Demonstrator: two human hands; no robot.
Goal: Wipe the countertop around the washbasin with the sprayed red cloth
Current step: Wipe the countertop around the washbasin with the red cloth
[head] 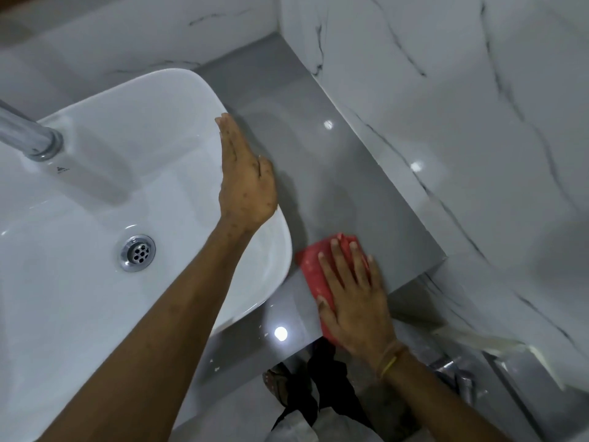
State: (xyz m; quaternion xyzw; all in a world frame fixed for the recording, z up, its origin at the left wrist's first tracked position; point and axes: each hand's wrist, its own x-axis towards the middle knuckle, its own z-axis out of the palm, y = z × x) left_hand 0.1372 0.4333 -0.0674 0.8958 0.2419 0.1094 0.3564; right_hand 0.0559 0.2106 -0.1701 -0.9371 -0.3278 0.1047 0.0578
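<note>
Red cloth (314,275) lies flat on the grey desk (334,173), near its front edge and just right of the washbasin (95,193); your right hand (357,298) hides much of it. Going from your left: the chrome tap (28,135) is cut off by the frame edge, and a small dark mark on the basin below it is too blurred to read. The bowl holds nothing but its metal drain (137,252). Your left hand (245,177) rests on the basin's right rim, fingers straight and together, holding nothing. Your right hand's fingers are spread flat, pressing the cloth down. Marble-patterned wall (462,106) borders the desk's right side.
</note>
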